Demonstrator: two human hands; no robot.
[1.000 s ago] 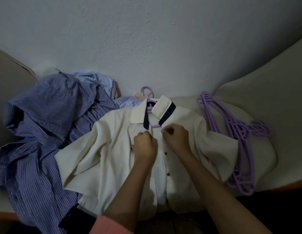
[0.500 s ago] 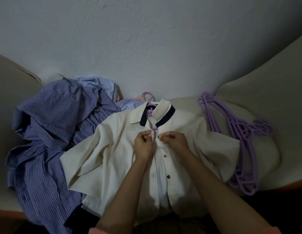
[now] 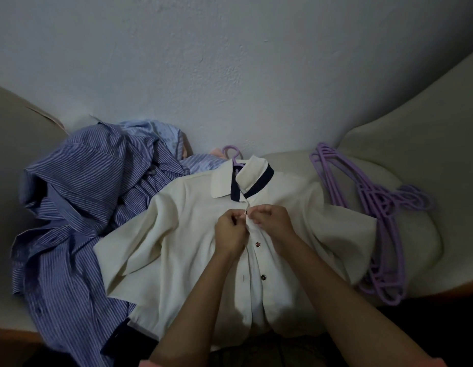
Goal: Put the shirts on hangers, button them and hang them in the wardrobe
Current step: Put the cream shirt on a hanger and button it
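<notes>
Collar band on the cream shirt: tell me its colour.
Dark navy, nearly black, on the collar band of the cream shirt. The head view, the only one, shows it clearly.

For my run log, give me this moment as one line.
step: buttoning top button | left hand: pinches placket | right hand: pinches placket | cream shirt: on hanger | lower buttons: undone

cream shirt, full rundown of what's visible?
The cream shirt lies front-up on the pale sofa, a short-sleeved woven-looking piece with a navy-lined collar. A purple hanger hook pokes out above the collar. Two dark buttons below the hands are unfastened and the placket is open there. The left hand and right hand pinch the placket at the top button. Its left sleeve overlaps the blue striped shirts.
</notes>
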